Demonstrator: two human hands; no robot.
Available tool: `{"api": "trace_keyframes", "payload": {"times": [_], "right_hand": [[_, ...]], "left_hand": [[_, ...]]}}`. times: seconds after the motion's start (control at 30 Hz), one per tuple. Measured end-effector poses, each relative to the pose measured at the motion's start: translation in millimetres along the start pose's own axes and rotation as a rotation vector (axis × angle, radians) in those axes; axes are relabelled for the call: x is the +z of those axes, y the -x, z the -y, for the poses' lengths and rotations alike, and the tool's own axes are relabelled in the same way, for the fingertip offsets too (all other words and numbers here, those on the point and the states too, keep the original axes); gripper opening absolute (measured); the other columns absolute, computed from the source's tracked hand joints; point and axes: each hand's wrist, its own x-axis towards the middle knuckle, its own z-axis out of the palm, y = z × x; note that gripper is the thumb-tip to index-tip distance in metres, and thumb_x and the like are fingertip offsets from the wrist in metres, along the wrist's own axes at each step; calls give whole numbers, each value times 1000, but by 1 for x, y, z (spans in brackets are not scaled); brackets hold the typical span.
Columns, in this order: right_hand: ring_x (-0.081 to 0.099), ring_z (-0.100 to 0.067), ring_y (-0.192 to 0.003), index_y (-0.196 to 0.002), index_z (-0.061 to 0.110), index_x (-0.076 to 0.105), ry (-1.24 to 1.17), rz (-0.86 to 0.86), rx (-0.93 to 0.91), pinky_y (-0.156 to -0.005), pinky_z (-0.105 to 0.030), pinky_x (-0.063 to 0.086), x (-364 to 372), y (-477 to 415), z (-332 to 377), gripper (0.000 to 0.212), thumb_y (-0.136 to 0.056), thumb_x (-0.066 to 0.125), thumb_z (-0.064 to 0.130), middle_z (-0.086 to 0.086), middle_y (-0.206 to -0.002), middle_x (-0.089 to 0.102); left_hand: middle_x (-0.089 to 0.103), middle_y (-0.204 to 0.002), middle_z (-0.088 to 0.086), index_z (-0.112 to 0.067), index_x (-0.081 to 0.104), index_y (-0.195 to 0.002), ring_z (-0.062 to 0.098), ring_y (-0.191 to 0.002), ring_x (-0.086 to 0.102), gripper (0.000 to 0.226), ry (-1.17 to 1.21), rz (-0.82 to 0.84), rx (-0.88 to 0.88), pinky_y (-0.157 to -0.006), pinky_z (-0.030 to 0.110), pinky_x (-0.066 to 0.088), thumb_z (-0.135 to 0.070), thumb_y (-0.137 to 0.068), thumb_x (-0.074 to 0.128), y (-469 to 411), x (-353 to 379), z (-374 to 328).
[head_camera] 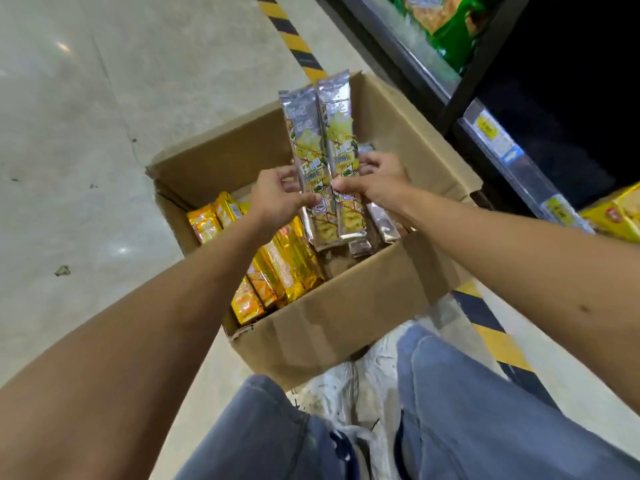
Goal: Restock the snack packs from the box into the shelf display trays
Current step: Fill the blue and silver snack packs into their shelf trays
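An open cardboard box (346,306) stands on the floor in front of my knees. Two long silver and yellow snack packs (322,143) stand side by side above the box, held between both hands. My left hand (277,199) grips the left pack's lower half. My right hand (374,181) grips the right pack and more silver packs (381,223) behind it. Several yellow-orange snack packs (277,271) lie in rows in the left part of the box.
A dark shelf unit (485,109) with price labels rises at the right. It holds green snack bags (446,26) on the top level and yellow boxes (620,216) lower down. Yellow-black floor tape (291,39) runs beside the shelf. My jeans and white shoes (363,386) are below.
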Motion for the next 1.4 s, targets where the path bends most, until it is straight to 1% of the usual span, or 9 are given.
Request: {"api": "trace_keyframes", "payload": {"times": [0.2,0.4,0.6,0.7,0.8,0.9,0.93,1.07,1.4], "right_hand": [[43,-8,-58,-107,8,60,115,-180,-104,-67,-33,41,-42,67,73,61,-57,89,31,16,-49,42],[55,-13,-73,-90,19,60,381,-275,-236,-62,-30,44,-87,189,135,38,-64,85,32,5,-77,58],[55,-28,-92,-109,10,60,452,-461,-236,-73,-40,45,-130,294,144,48,-72,80,33,-6,-84,56],[43,-20,-79,-78,31,46,443,-522,-226,-56,-30,32,-153,334,126,35,-71,80,35,6,-68,41],[53,-22,-82,-105,15,59,459,-572,-171,-69,-36,45,-182,372,107,44,-71,81,32,-6,-87,61],[56,-22,-101,-133,14,50,452,-642,-91,-84,-32,45,-216,404,86,70,-72,80,33,-5,-108,62],[56,-21,-104,-135,15,47,449,-657,-62,-85,-32,45,-228,412,77,73,-72,79,34,-4,-111,61],[59,-24,-103,-132,15,49,442,-715,32,-85,-35,48,-270,441,44,70,-71,80,34,-6,-111,63],[58,-17,-113,-135,19,48,321,-800,223,-92,-28,45,-362,472,-54,76,-69,82,33,-4,-123,62]], "left_hand": [[50,-80,28,0,65,-106,-9,-44,45,46,-77,51,193,-62,22,43,1,-64,82,55,-22,-94],[40,-43,5,7,62,-102,-8,-40,37,44,-196,41,329,-47,8,29,-9,-67,83,148,-13,-184],[64,-117,22,5,54,-126,11,-96,59,67,-224,129,472,-77,20,48,-8,-67,83,235,24,-220],[61,-119,21,3,55,-127,12,-99,60,67,-255,172,518,-75,21,46,-7,-66,83,267,47,-225],[60,-84,9,-1,56,-127,8,-84,52,66,-282,245,555,-70,20,43,-7,-67,83,287,75,-228],[73,-91,14,0,66,-112,-1,-83,25,47,-337,334,600,-65,18,47,-5,-68,82,304,109,-230],[73,-89,15,-3,68,-108,0,-61,48,43,-358,356,608,-65,15,48,-5,-67,82,308,121,-231],[72,-104,4,-12,66,-116,12,-96,67,55,-423,464,616,-82,32,56,-15,-65,85,318,174,-232],[64,-112,-1,0,63,-119,14,-98,63,59,-486,560,645,-79,17,47,-11,-65,85,338,323,-229]]}}
